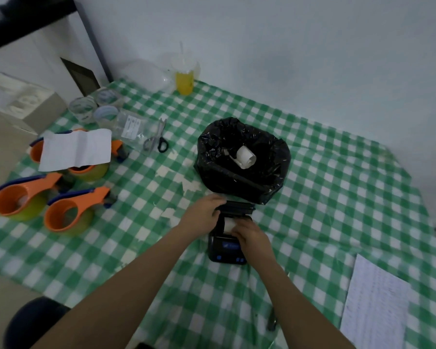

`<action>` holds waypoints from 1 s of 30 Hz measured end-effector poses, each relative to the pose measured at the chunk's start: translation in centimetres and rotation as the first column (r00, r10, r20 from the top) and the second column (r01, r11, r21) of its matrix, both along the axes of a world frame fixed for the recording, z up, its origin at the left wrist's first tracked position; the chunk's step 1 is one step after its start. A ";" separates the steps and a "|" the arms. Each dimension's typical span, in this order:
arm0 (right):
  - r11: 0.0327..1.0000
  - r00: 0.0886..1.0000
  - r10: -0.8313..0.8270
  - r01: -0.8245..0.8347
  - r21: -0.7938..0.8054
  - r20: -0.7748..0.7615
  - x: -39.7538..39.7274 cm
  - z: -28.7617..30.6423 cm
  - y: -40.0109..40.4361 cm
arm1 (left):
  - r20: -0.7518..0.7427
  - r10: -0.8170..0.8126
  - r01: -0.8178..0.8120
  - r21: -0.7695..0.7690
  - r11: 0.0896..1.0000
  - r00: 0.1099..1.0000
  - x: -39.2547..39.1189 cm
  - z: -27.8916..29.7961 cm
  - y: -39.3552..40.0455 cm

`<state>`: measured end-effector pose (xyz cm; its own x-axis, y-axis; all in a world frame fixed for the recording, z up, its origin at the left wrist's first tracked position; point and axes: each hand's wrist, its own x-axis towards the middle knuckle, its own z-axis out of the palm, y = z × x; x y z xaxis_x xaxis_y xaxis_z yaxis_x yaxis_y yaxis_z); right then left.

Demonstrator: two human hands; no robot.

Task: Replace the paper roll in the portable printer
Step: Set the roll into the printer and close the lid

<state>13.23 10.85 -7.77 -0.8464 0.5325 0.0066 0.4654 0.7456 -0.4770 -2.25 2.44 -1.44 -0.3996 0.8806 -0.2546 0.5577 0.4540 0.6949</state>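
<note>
— Black plastic, the portable printer: where was it on the tabletop?

— Near centre of the green-checked cloth, lid raised, touching the foot of the black-lined bin at its 12 o'clock.

— And the paper roll?

— White, seated in the open compartment. A second white roll lay inside the bin.

— State of the hands?

— Left hand gripped the lid's left edge from 9 o'clock. Right hand was curled over the roll from 4 o'clock, fingers touching it; whether it was clamped, I could not tell.

— Other items?

— Scissors at 11 o'clock of the printer; three orange tape dispensers at 9 to 10 o'clock; a yellow drink cup at the far edge; a printed sheet at 4 o'clock.
</note>
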 end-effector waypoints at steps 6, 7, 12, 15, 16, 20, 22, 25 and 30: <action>0.983 0.998 0.032 -0.040 0.177 0.047 1.4 0.0 -0.7 | -0.133 -0.075 0.073 -0.021 0.997 0.988 0.6 -1.5 -1.1; 0.978 0.998 0.016 -0.027 0.205 0.058 1.6 0.2 -1.0 | -0.158 -0.117 0.111 -0.045 0.993 0.980 0.9 -1.7 -1.6; 0.968 0.999 -0.041 0.041 0.246 -0.003 2.2 0.6 -1.5 | -0.249 -0.219 0.193 -0.124 0.973 0.943 2.2 -3.7 -3.5; 0.979 0.999 -0.033 0.035 0.199 -0.012 2.0 1.1 -1.3 | -0.291 -0.279 0.235 -0.177 0.956 0.915 2.5 -4.5 -4.3; 0.985 0.999 -0.037 0.042 0.165 -0.033 2.0 1.3 -1.3 | -0.315 -0.290 0.244 -0.177 0.953 0.904 2.6 -4.4 -4.4; 0.993 0.994 -0.108 0.107 -0.040 -0.018 3.0 1.8 -0.9 | -0.390 -0.300 0.250 -0.174 0.952 0.871 2.9 -3.6 -4.6; 0.999 0.997 -0.040 0.039 0.024 0.063 3.9 2.1 -0.4 | -0.365 -0.338 0.273 -0.220 0.937 0.867 3.3 -3.3 -4.4; 0.985 0.969 0.069 -0.103 0.136 0.237 4.7 2.3 0.3 | -0.346 -0.380 0.267 -0.330 0.905 0.858 3.2 -3.2 -4.0; 0.981 0.927 0.130 -0.173 0.092 0.353 2.6 4.0 0.5 | -0.382 -0.475 0.267 -0.482 0.835 0.793 2.9 -2.2 -2.6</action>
